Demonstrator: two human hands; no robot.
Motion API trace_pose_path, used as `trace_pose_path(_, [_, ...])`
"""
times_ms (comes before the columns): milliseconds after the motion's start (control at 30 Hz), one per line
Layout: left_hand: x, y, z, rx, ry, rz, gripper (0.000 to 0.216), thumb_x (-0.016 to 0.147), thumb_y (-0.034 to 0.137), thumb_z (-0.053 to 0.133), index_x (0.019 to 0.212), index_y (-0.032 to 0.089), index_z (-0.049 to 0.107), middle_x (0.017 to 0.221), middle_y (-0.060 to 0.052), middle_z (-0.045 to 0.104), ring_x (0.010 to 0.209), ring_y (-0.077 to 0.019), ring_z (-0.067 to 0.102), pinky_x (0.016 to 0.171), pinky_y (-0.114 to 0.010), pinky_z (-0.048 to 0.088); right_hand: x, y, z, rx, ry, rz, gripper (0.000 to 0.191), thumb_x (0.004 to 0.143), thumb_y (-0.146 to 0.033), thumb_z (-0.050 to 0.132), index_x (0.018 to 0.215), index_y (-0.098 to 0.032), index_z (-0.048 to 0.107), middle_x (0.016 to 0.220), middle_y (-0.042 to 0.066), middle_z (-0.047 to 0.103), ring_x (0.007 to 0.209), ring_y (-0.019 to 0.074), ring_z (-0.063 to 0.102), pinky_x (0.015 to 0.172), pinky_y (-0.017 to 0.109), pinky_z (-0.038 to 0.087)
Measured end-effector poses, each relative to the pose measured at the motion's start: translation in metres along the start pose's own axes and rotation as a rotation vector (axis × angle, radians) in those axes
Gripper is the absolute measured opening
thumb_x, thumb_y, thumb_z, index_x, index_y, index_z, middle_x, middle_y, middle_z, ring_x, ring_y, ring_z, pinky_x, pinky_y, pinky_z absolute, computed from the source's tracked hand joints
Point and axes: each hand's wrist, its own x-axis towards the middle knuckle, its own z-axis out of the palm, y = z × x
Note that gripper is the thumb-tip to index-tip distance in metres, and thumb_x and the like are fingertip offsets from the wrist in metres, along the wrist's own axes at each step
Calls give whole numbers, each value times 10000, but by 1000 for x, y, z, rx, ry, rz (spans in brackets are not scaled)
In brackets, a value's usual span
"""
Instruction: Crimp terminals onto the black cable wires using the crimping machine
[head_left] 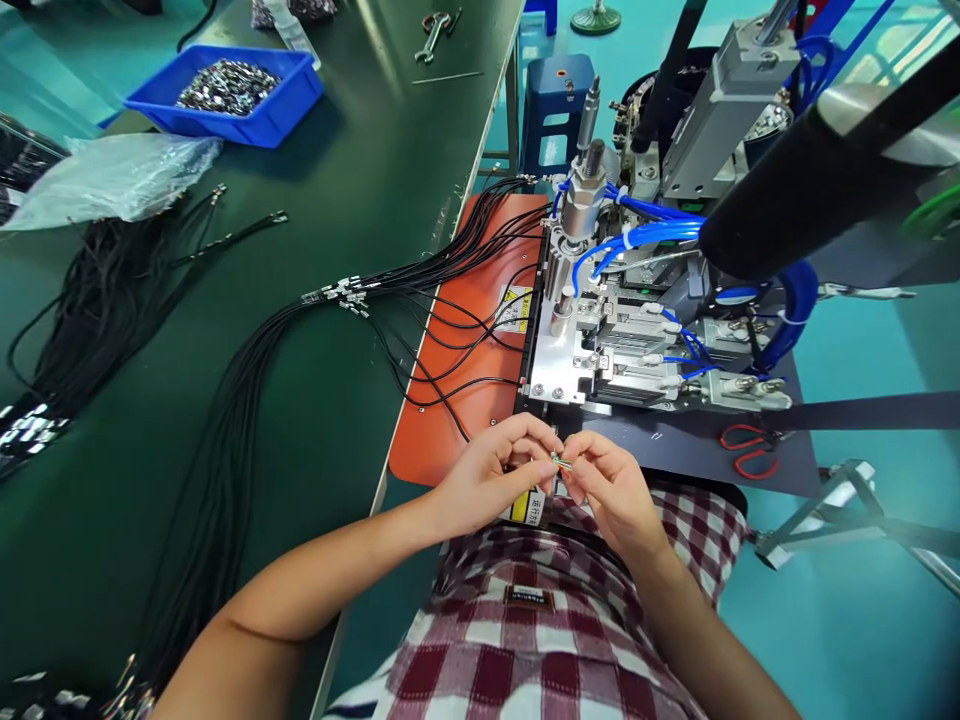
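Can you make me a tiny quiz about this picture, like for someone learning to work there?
1. Pick one: what is inside the blue tray?
a) scissors
b) small metal parts
c) black cables

2. True or false: the red-handled scissors lie further right in the picture than both hands.

3. In your own words: what are the left hand and the right hand doing?

Key:
1. b
2. True
3. Their fingertips meet and pinch a thin, wire-like piece. It is too small to tell exactly what it is.
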Motion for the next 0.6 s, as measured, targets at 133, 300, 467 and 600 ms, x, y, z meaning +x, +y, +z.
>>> trace_pose_path(133, [1,2,0,-23,4,-8,169,854,261,607,952,140,541,684,4,611,636,-99,581,572,-191,425,-1,3,2,-24,51,-23,174,819,-356,662,789,-191,618,578,-46,504,477,77,402,470,215,320])
trace_pose_path(300, [1,2,0,-60,-1,-26,186,841,279,625,932,144,537,680,13,608,594,-84,564,539,-183,417,-2,10,7,-35,100,-40,234,815,-413,653,775,-191,590,572,-42,487,468,85,383,444,225,300])
trace_pose_path(467, [1,2,0,-57,1,-41,206,834,302,634,935,148,542,699,7,619,601,-91,577,544,-190,428,-4,11,12,-56,124,-69,232,835,-424,625,803,-197,588,561,-47,475,463,88,396,459,233,335])
trace_pose_path(600, [2,2,0,-36,6,-31,214,831,313,636,928,145,544,703,1,620,634,-106,592,560,-198,438,-4,9,10,-62,126,-92,254,822,-448,629,800,-197,594,582,-40,487,467,91,403,455,234,336])
